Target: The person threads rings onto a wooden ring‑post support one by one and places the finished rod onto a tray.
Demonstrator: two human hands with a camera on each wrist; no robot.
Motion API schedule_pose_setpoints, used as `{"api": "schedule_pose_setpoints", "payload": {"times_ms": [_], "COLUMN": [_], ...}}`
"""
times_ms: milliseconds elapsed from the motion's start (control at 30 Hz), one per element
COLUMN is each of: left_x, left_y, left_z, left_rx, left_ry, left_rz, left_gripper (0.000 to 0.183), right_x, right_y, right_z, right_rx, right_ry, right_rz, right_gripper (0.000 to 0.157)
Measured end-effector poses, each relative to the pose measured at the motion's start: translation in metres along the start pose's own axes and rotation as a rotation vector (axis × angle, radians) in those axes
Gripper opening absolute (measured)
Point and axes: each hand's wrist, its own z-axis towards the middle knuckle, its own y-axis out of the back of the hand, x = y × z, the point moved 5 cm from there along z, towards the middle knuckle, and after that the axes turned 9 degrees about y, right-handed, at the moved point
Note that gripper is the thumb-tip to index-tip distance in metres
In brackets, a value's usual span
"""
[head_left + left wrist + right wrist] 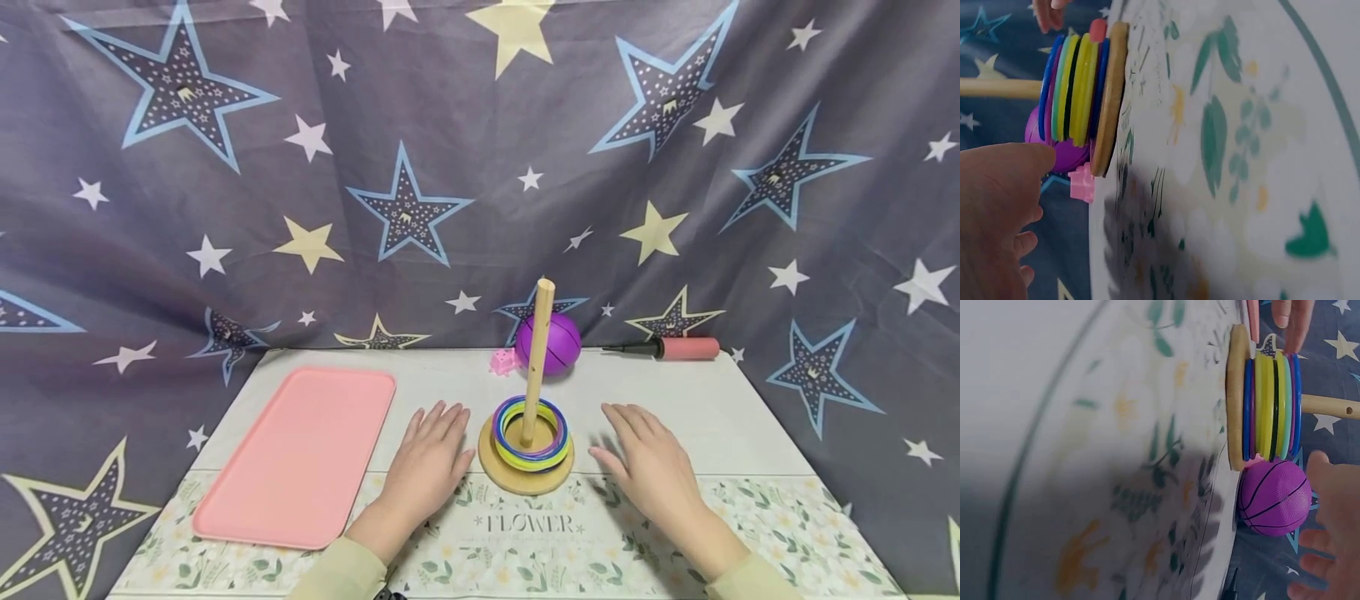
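A wooden ring-toss stand, with a round base (517,482) and an upright peg (540,358), stands between my hands. Several thin coloured rings (542,460) are stacked around the peg; in the left wrist view the stack of rings (1075,87) shows blue, purple, teal, yellow and black. My left hand (423,462) is left of the base, palm down, fingers extended, holding nothing. To the right of the stand is my right hand (652,462), its fingers also straight and gripping nothing. Both hands are apart from the rings, and shadows fall on the tabletop beside them.
A pink tray (300,454) lies on the left side of the table. Behind the stand sit a purple ball (558,343) and a small pink toy (504,361). A pink and black hand pump (686,348) lies at the back right, along the star-patterned curtain (465,108).
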Motion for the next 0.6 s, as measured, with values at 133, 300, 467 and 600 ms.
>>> {"api": "schedule_pose_setpoints", "payload": {"times_ms": [133,300,467,600], "left_x": [0.000,0.000,0.001,0.004], "left_y": [0.002,0.003,0.002,0.002], "left_z": [-0.002,-0.006,-0.008,-0.008], "left_rx": [0.012,0.029,0.062,0.055], "left_ry": [-0.022,-0.029,-0.009,-0.004], "left_rz": [0.085,0.131,0.157,0.172], "left_gripper": [0.072,0.079,0.081,0.081], "right_x": [-0.001,-0.002,-0.003,-0.004], "right_y": [-0.007,-0.016,-0.018,-0.017], "right_z": [-0.010,-0.021,-0.024,-0.024], "right_rx": [0.155,0.301,0.313,0.315], "right_ry": [-0.016,-0.100,-0.121,-0.126], "right_rz": [-0.026,0.030,0.043,0.044], "right_gripper": [0.084,0.087,0.088,0.088]}}
